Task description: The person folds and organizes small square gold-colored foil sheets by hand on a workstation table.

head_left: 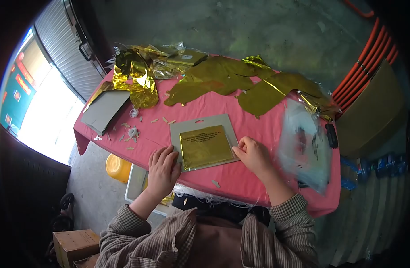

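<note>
A flat package (205, 149) lies on the pink tablecloth in front of me: a gold foil sheet folded into a rectangle, with printed dark text, over a grey card with a hanging slot. My left hand (163, 169) rests at its lower left edge, fingers laid out side by side. At the package's right edge is my right hand (254, 154), fingers curled and thumb pressed against the border. Small white plastic pieces (132, 132) lie scattered to the left. One more pale piece (215, 183) is near the table's front edge.
Gold foil balloons (214, 80) spread along the table's far side. A stack of grey cards (106, 110) lies left, clear plastic bags (303, 147) right. A black object (331, 135) sits at the right edge. A yellow bucket (117, 168) and a cardboard box (75, 243) stand on the floor.
</note>
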{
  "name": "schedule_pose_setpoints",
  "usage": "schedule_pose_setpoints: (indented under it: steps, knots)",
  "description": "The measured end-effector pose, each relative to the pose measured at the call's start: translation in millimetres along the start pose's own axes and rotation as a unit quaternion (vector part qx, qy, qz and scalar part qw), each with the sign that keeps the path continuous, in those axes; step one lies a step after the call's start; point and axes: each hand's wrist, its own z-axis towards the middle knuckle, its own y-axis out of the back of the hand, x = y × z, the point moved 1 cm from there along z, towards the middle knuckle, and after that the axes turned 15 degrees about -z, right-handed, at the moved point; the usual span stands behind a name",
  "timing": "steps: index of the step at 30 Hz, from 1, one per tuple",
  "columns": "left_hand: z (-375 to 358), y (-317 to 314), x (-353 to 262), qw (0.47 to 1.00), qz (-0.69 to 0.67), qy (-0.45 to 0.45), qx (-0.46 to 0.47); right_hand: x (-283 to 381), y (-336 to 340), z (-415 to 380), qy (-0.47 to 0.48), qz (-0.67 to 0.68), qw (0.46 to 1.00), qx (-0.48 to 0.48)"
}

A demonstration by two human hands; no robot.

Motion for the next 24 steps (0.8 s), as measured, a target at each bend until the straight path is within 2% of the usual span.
schedule_pose_setpoints:
  steps: [2, 8, 13, 15, 17, 19, 20, 21, 22, 23, 24]
  knots:
    - [-1, -2, 1, 1.000, 0.000, -0.002, -0.005, -1, 2, 2, -0.032, 0.035, 0.998, 0.046]
    - [-9, -1, 1, 1.000, -0.025, 0.000, -0.005, -5, -5, -1, 0.001, 0.027, 1.000, -0.007]
    - [-22, 7, -5, 0.999, -0.034, -0.019, -0.016, -3, -1, -2, 0.023, 0.016, 1.000, 0.003]
    - [-31, 12, -13, 0.995, -0.004, 0.044, -0.086, -5, -1, -3, 0.033, 0.024, 0.999, 0.000]
    - [-44, 11, -5, 0.993, 0.015, 0.036, -0.108, -5, -1, -4, 0.056, 0.033, 0.998, -0.001]
    - [-59, 9, 7, 0.960, -0.164, 0.205, -0.101, -2, 2, -2, 0.057, 0.059, 0.996, 0.025]
    - [-62, 8, 13, 0.916, -0.283, 0.270, -0.094, -1, 2, -2, 0.056, 0.084, 0.993, 0.052]
    - [-66, 8, 19, 0.915, -0.283, 0.270, -0.096, 0, 0, -3, 0.059, 0.084, 0.993, 0.052]
    - [-71, 7, 25, 0.845, -0.422, 0.323, -0.053, 1, -3, -3, 0.076, 0.096, 0.992, 0.043]
    - [-72, 6, 27, 0.751, -0.550, 0.366, -0.008, 1, -4, -3, 0.093, 0.106, 0.989, 0.034]
    - [-70, 8, 21, 0.804, -0.512, 0.301, -0.001, 1, -5, -3, 0.092, 0.106, 0.990, 0.033]
